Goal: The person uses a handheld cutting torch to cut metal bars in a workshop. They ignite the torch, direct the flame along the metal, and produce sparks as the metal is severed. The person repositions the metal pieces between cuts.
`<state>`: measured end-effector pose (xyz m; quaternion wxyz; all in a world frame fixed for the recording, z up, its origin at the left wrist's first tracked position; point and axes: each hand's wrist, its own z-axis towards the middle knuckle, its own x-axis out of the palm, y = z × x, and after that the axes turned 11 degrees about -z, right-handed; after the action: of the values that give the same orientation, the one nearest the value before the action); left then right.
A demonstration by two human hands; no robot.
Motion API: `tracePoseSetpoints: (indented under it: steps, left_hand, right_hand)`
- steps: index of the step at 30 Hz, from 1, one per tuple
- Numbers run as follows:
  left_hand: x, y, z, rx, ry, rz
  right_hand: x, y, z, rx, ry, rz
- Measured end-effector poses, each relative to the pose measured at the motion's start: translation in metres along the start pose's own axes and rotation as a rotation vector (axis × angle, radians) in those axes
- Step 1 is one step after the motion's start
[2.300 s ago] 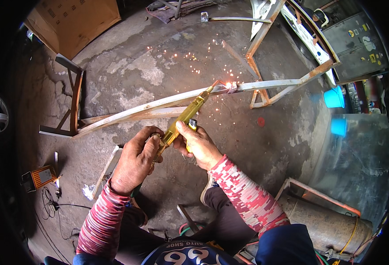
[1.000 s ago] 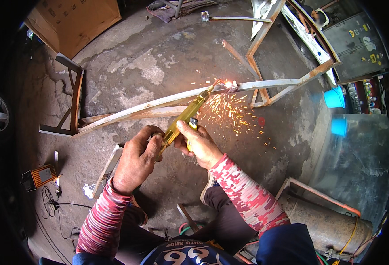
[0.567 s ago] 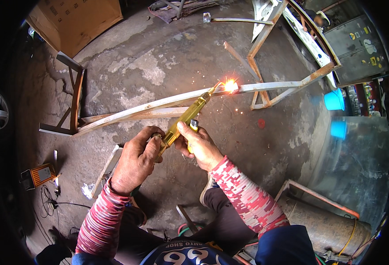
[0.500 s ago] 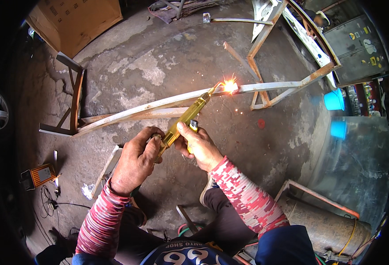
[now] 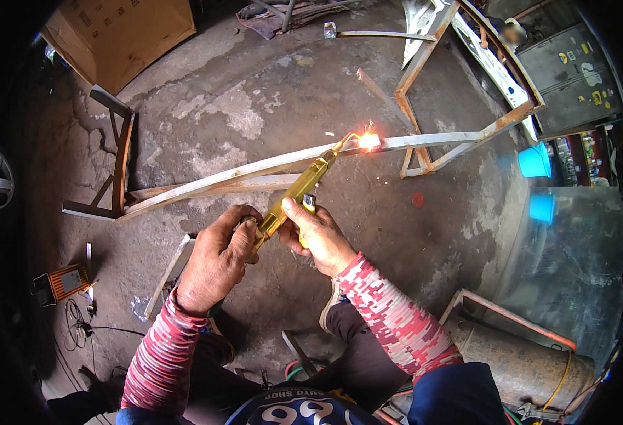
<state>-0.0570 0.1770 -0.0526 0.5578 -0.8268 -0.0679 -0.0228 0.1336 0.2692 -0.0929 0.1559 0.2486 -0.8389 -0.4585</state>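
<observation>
A brass gas torch [image 5: 299,190] slants up and away between my hands, its bent tip lit. An orange-white flame [image 5: 369,141] burns at that tip, in line with a long pale metal bar [image 5: 244,168]; I cannot tell whether it touches the bar. My left hand [image 5: 221,256] is closed round the torch's rear end, fingers at the valve knob. My right hand [image 5: 320,239] is closed on a yellow lighter [image 5: 305,230] with a metal top, pressed against the torch body. The palm side of both hands is hidden.
The bar belongs to a rusty metal frame [image 5: 405,106] standing on the concrete floor [image 5: 311,297]. A gas cylinder [image 5: 517,361] lies at lower right, near two blue buckets [image 5: 535,161]. A cardboard box [image 5: 124,39] stands far left; cables [image 5: 78,322] lie left. Another person [image 5: 511,35] is at far right.
The burst of sparks round the flame has shrunk. Both hands and the torch have stayed almost in place. The person at the far right has shifted slightly.
</observation>
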Motion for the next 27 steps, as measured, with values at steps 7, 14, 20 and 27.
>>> tracePoseSetpoints:
  steps: [7,14,20,27]
  left_hand:
    - [0.0013,-0.0017,0.0028,-0.005,-0.009,0.003]
    - [0.0023,-0.0010,0.0011,0.008,-0.014,0.013]
    - [0.0055,0.0012,0.0019,0.013,-0.068,0.020]
    - [0.0023,0.0016,0.0032,-0.029,-0.029,0.020]
  right_hand:
    - [-0.0042,0.0001,0.0032,0.008,0.014,0.017]
    - [-0.0031,-0.0012,0.0019,0.005,0.014,0.011]
    - [-0.0022,-0.0010,0.0011,0.016,-0.004,0.002]
    - [-0.0021,0.0005,0.0013,0.006,-0.009,0.023]
